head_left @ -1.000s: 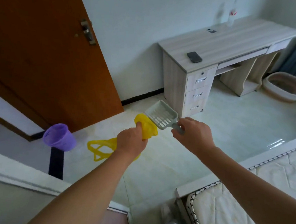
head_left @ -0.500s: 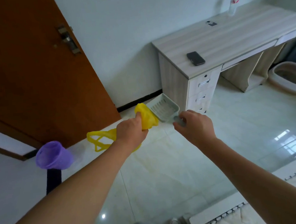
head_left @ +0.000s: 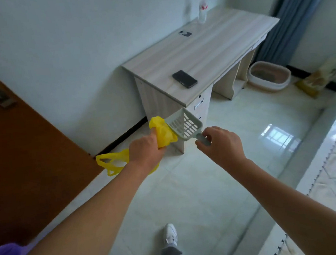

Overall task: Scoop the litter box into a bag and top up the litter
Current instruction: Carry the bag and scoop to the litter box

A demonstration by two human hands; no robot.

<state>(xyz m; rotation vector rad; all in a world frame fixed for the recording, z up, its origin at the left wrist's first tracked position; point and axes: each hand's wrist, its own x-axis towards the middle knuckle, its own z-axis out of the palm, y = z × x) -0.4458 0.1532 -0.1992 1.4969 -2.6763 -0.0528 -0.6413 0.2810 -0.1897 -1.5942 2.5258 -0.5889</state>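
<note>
Left hand (head_left: pixel 144 151) grips the bunched yellow bag (head_left: pixel 163 131), right hand (head_left: pixel 222 145) holds the scoop (head_left: pixel 184 125). Our view swings right versus a second ago: the litter box (head_left: pixel 269 76) is closer but well beyond the right hand, past the counter (head_left: pixel 216 45). We judge it an approach, no scooping yet.

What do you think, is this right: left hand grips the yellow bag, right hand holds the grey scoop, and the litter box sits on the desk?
One slip: the head view shows the litter box on the floor beyond the desk, not on it. The left hand does grip the yellow bag and the right hand holds the grey scoop.
</note>
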